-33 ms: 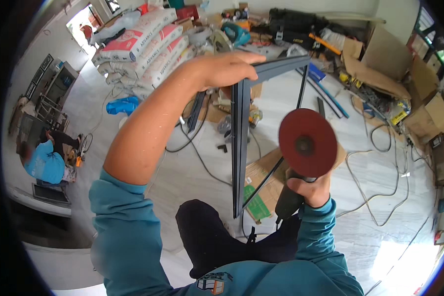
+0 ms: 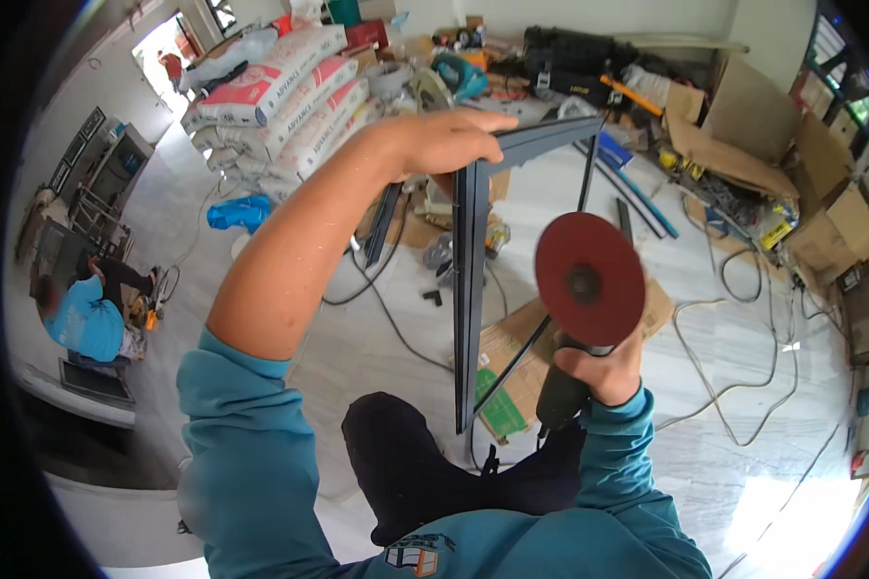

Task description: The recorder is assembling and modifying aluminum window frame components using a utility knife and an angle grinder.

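Note:
A dark grey metal frame (image 2: 468,299), narrow and four-sided, stands upright in front of me, one corner turned toward me. My left hand (image 2: 449,140) is closed over its top near corner, thumb and fingers around the bar. To the right, my right hand (image 2: 608,369) grips the dark body of an angle grinder (image 2: 562,398). The grinder's round red disc (image 2: 603,256) faces up toward me, apart from the frame's near upright bar. Motion of the disc cannot be judged. A flattened cardboard sheet (image 2: 526,352) lies on the floor beneath the frame and grinder.
Stacked sacks (image 2: 280,87) stand at the far left, beside a blue plastic bag (image 2: 239,212). Cables (image 2: 719,386) loop over the floor at right. Open cardboard boxes (image 2: 743,116) and tools crowd the far right. A person in a blue shirt (image 2: 92,318) sits at left.
The grinder and my right hand have shifted slightly left, toward the frame's near bar. My left hand keeps its hold on the frame's corner.

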The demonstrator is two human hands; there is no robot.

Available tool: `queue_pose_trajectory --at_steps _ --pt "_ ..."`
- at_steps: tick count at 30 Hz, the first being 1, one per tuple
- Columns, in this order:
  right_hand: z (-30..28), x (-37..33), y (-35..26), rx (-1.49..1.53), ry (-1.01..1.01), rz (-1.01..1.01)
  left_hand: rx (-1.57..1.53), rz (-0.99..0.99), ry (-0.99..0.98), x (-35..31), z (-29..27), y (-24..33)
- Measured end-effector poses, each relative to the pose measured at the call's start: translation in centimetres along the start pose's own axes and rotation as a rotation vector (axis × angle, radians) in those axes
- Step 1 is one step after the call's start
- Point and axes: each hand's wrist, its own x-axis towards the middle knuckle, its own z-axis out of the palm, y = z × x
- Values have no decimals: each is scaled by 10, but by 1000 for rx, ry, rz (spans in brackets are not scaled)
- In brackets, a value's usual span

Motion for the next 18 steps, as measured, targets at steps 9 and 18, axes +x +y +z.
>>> queue_pose_trajectory --at_steps 9,18 --pt "29 -26 -26 -91 -23 -77 66 -16 34 -7 20 15" --pt "26 -26 -19 -126 -39 -99 56 -44 64 -10 31 22"
